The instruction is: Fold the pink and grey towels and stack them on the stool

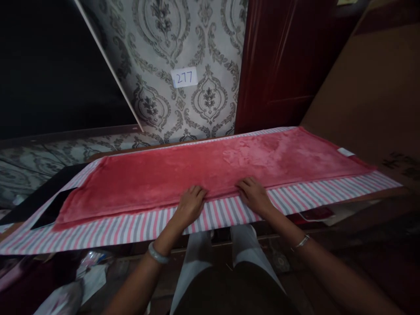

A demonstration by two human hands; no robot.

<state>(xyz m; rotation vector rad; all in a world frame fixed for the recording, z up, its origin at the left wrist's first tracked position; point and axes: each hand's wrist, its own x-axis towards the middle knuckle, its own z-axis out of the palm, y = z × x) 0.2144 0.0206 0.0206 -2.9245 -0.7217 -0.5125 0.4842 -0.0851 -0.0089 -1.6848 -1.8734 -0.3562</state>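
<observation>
A pinkish-red plush blanket [157,170], laid out in a long strip, covers most of a striped cloth [108,232] in pink, grey and white. At the blanket's near edge, left of its middle, my left hand [192,202] has its fingers bent and closed on the fabric. My right hand [253,193] grips the same edge a short way to the right, fingers curled and thumb side inward. Between the hands the edge runs nearly straight. Lighter brushed patches mark the pile on the right half. A small white label [346,152] sticks out at the right end.
A flat black object [54,210] lies by the blanket's left end. Behind stand a patterned wall with a "277" paper [184,77], a large dark screen [59,65] and a dark red door [275,61]. A brown carton [370,96] is at right; bags [62,297] lie below left.
</observation>
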